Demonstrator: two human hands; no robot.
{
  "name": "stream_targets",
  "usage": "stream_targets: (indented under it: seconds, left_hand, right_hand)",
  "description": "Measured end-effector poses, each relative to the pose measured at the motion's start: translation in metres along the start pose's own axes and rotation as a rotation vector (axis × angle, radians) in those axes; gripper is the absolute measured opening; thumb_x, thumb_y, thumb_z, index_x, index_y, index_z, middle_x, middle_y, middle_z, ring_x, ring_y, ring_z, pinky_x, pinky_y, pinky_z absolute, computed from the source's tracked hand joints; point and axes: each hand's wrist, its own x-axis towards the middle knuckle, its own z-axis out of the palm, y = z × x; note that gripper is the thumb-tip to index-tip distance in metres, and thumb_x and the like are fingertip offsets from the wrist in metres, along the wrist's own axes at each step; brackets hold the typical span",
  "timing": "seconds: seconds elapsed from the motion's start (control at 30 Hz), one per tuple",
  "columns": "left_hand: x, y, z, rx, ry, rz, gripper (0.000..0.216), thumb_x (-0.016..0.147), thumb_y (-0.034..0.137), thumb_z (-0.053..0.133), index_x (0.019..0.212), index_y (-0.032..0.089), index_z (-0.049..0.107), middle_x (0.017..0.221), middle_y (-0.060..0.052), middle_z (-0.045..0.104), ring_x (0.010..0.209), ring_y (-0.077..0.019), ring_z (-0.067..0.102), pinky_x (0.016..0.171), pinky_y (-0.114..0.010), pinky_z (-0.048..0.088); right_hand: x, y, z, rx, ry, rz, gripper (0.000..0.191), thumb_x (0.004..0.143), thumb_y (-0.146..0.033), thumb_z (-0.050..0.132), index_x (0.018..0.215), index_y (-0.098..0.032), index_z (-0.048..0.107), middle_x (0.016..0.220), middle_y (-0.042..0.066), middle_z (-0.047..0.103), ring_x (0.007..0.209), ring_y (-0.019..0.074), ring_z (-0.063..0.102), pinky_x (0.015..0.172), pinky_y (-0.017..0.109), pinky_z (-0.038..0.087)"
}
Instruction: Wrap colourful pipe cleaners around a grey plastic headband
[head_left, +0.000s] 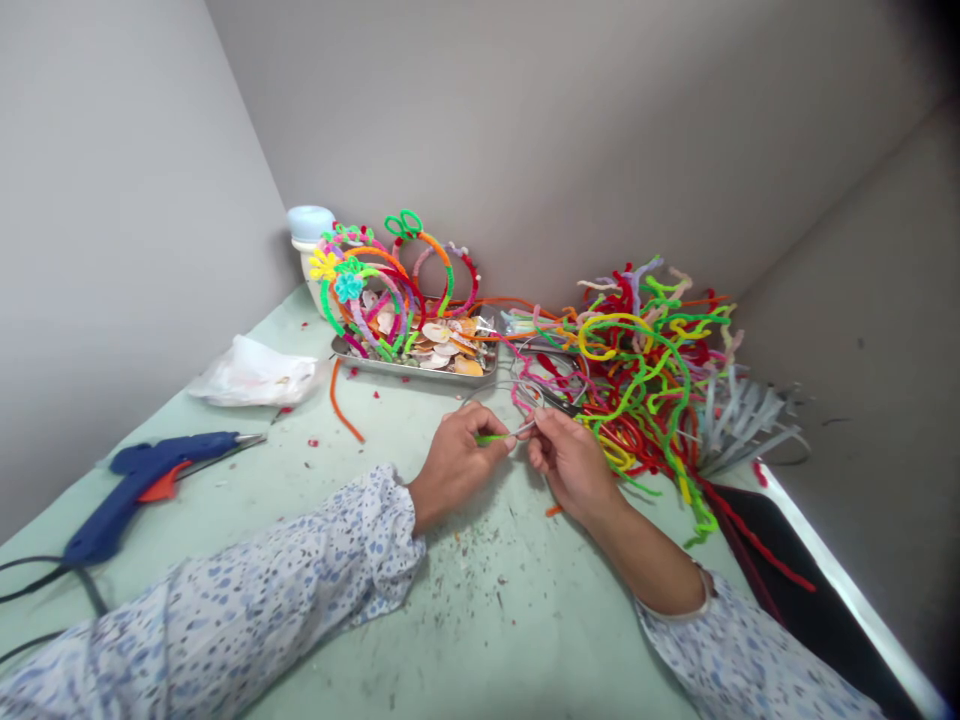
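My left hand (457,460) pinches a short green pipe cleaner (491,438) near the middle of the pale green table. My right hand (571,462) is closed on the end of a thin metal headband (501,388) whose hoop arcs away behind both hands. The two hands nearly touch where the green pipe cleaner meets the headband's tip. A tangled pile of coloured pipe cleaners (645,370) lies just beyond my right hand.
A metal tray (414,366) with wrapped headbands and small shells stands at the back, beside a white jar (309,240). A blue glue gun (142,480) lies at the left, a crumpled plastic bag (251,372) behind it. Grey strips (739,420) lie at the right.
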Motion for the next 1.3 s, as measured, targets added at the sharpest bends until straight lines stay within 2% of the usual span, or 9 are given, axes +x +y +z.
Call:
stream_targets:
  seconds: [0.17, 0.33, 0.6, 1.3]
  left_hand:
    - [0.0021, 0.0012, 0.0002, -0.12, -0.041, -0.094, 0.011, 0.075, 0.023, 0.064, 0.067, 0.016, 0.063, 0.069, 0.0, 0.061, 0.069, -0.0136, 0.055, 0.072, -0.029, 0.043]
    - [0.0028, -0.0019, 0.0021, -0.082, -0.049, -0.08, 0.012, 0.077, 0.027, 0.062, 0.071, 0.016, 0.063, 0.07, 0.0, 0.062, 0.068, -0.0138, 0.056, 0.067, -0.026, 0.043]
    - [0.0019, -0.0023, 0.001, 0.07, -0.053, 0.061, 0.007, 0.078, 0.021, 0.059, 0.08, 0.016, 0.064, 0.081, -0.003, 0.063, 0.082, -0.0171, 0.057, 0.076, -0.03, 0.044]
    - [0.0017, -0.0032, 0.0011, 0.07, -0.054, 0.04, 0.01, 0.081, 0.02, 0.056, 0.079, 0.017, 0.065, 0.081, -0.002, 0.064, 0.081, -0.0169, 0.058, 0.079, -0.031, 0.044]
  right_hand:
    - [0.0004, 0.0015, -0.0018, 0.006, -0.011, -0.007, 0.027, 0.074, -0.042, 0.071, 0.072, -0.017, 0.061, 0.061, -0.003, 0.063, 0.04, 0.0037, 0.048, 0.034, 0.014, 0.031]
    - [0.0009, 0.0007, -0.0009, 0.033, 0.013, -0.007, 0.026, 0.073, -0.041, 0.072, 0.072, -0.017, 0.061, 0.061, -0.003, 0.063, 0.04, 0.0035, 0.049, 0.034, 0.014, 0.031]
    - [0.0016, -0.0003, 0.0009, 0.051, 0.062, -0.021, 0.027, 0.072, -0.039, 0.073, 0.07, -0.017, 0.059, 0.06, -0.003, 0.063, 0.039, 0.0039, 0.05, 0.034, 0.014, 0.031]
    - [0.0013, -0.0009, 0.0012, 0.051, 0.065, -0.018, 0.026, 0.071, -0.039, 0.073, 0.071, -0.017, 0.06, 0.06, -0.003, 0.063, 0.039, 0.0039, 0.05, 0.034, 0.014, 0.031]
